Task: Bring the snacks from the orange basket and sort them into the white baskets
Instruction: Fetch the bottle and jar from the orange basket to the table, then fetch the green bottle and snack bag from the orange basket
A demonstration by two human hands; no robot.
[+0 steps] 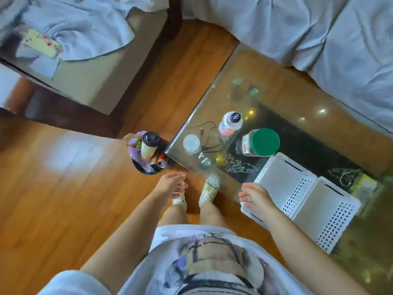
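Observation:
Two white perforated baskets stand side by side on the glass table: the nearer left one [276,182] and the right one [331,211], both showing bare floors. My right hand [255,199] hovers over the left basket's near corner, fingers relaxed and holding nothing. My left hand [171,185] hangs open above the floor, just below a dark container [146,169] on the floor. That container holds a cup with a black lid [149,145], a red can [162,161] and purple packets. No orange basket is visible.
On the glass table [265,86] stand a green-lidded jar [260,142], a bottle with a black cap [230,123], a small white lid [191,143] and a black cable. A bed with grey sheets [319,28] lies behind, an armchair [85,67] at upper left.

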